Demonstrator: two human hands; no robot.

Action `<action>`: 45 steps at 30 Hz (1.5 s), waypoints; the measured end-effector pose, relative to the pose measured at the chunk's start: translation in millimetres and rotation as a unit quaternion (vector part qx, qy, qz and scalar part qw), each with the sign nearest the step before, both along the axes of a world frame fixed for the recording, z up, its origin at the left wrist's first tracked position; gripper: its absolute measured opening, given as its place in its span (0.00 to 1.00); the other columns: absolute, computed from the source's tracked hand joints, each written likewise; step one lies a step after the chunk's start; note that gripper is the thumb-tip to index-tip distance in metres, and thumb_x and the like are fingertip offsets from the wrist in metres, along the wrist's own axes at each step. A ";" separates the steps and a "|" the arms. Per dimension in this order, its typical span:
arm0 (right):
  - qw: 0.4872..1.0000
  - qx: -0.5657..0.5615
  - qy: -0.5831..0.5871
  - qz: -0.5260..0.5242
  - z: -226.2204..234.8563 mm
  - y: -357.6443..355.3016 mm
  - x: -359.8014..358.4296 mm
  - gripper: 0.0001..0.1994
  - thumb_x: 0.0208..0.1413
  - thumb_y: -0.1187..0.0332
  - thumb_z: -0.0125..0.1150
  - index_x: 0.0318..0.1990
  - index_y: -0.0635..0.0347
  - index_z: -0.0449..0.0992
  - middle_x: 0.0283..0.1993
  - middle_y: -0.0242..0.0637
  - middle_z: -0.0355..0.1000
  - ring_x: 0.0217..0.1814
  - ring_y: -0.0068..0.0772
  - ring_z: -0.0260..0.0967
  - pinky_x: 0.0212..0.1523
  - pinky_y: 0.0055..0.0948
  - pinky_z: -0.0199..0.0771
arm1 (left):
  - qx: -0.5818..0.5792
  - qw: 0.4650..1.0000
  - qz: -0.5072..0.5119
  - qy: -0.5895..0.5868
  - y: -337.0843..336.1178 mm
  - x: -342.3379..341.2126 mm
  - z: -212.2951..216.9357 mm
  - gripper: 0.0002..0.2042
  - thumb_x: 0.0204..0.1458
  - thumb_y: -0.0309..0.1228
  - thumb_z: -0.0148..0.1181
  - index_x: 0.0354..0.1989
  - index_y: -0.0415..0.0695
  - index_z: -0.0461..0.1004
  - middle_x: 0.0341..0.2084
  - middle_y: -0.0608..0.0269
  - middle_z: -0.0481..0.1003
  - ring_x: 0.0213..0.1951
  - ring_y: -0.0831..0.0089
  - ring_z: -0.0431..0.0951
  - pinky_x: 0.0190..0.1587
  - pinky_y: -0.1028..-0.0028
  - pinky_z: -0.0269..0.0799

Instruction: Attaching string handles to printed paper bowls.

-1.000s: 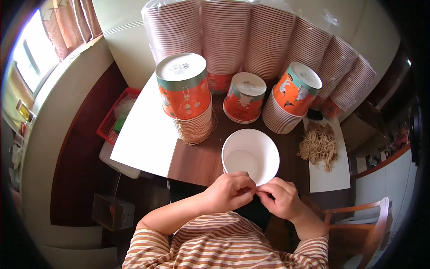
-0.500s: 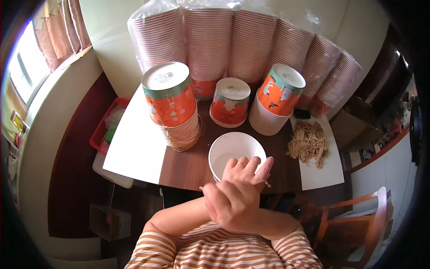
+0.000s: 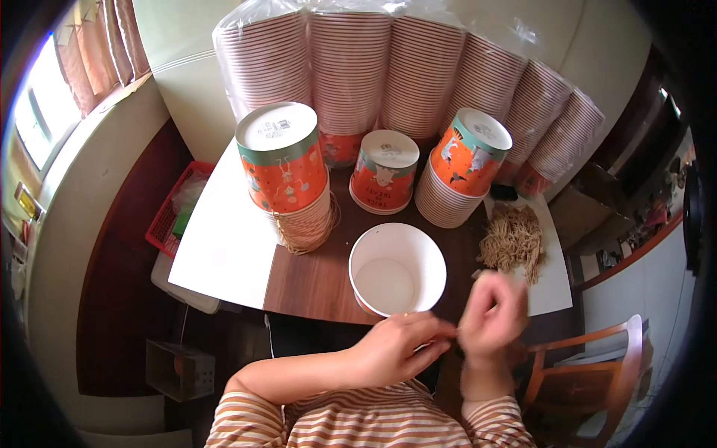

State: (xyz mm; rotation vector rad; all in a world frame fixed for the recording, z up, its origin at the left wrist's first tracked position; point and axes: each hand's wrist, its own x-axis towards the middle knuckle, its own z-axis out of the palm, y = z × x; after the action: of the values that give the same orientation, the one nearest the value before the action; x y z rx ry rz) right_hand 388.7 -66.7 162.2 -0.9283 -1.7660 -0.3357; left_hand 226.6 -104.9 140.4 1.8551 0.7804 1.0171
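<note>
An open white paper tub [image 3: 397, 257] stands at the table's front edge, its hollow inside facing me. Just in front of its rim is my left hand [image 3: 399, 345], thumb and fingers pinched together toward the right. Close beside those fingertips, my right hand [image 3: 493, 313] is curled into a fist, smeared by motion. A small brownish tip pokes out above the fist; what either hand grips is too small to make out. Right of the tub lies a heap of tan twine cords [image 3: 513, 240].
Upside-down orange printed tubs top a left stack [image 3: 284, 172] and a right stack [image 3: 463, 168]; one single tub [image 3: 385, 172] sits between. Loose cords hang around the left stack. Behind rise several plastic-wrapped tub stacks [image 3: 347, 75]. A wooden chair [image 3: 620, 366] stands right.
My hands were crossed, one over the other, in front of the tub. They have come apart, the right hand moving right, and the tub's inside is now uncovered.
</note>
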 end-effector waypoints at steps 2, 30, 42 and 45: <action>0.970 -0.172 0.158 0.071 5.5 11.2 22.1 0.02 0.54 0.78 0.57 0.33 0.63 0.71 0.28 0.29 0.65 0.26 0.16 0.58 0.27 0.17 0.59 | -0.063 0.998 0.022 0.003 1.0 -29.0 5.0 0.06 0.46 0.20 0.62 0.33 0.39 0.75 0.30 0.58 0.76 0.33 0.64 0.77 0.35 0.68 0.74; 0.752 -0.620 0.127 0.183 -97.3 118.3 -68.6 0.07 0.48 0.68 0.64 0.30 0.63 0.80 0.26 0.36 0.76 0.28 0.26 0.72 0.32 0.27 0.71 | -0.217 0.941 0.253 -0.052 95.5 -81.9 -79.8 0.11 0.61 0.28 0.49 0.45 0.36 0.74 0.28 0.68 0.75 0.26 0.85 0.70 0.29 0.83 0.67; 0.732 -0.641 0.134 0.187 -92.6 118.9 -72.4 0.05 0.52 0.72 0.63 0.31 0.65 0.79 0.28 0.31 0.74 0.30 0.18 0.67 0.32 0.21 0.68 | -0.218 0.951 0.217 -0.018 105.4 -88.1 -78.0 0.11 0.59 0.25 0.51 0.45 0.33 0.73 0.29 0.66 0.76 0.31 0.83 0.70 0.33 0.81 0.68; 0.758 -0.615 0.119 0.180 -102.4 121.2 -71.6 0.07 0.48 0.68 0.65 0.30 0.64 0.80 0.28 0.40 0.77 0.31 0.28 0.74 0.35 0.29 0.73 | -0.208 0.956 0.206 0.008 104.3 -87.5 -71.8 0.11 0.60 0.24 0.49 0.46 0.35 0.74 0.31 0.66 0.76 0.30 0.82 0.72 0.32 0.80 0.70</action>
State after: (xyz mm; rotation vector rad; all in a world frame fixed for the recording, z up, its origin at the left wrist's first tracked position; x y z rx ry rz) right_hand 317.2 54.6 59.8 -1.3561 -1.7592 1.3173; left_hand 139.1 -0.6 68.6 1.3673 1.3192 0.9928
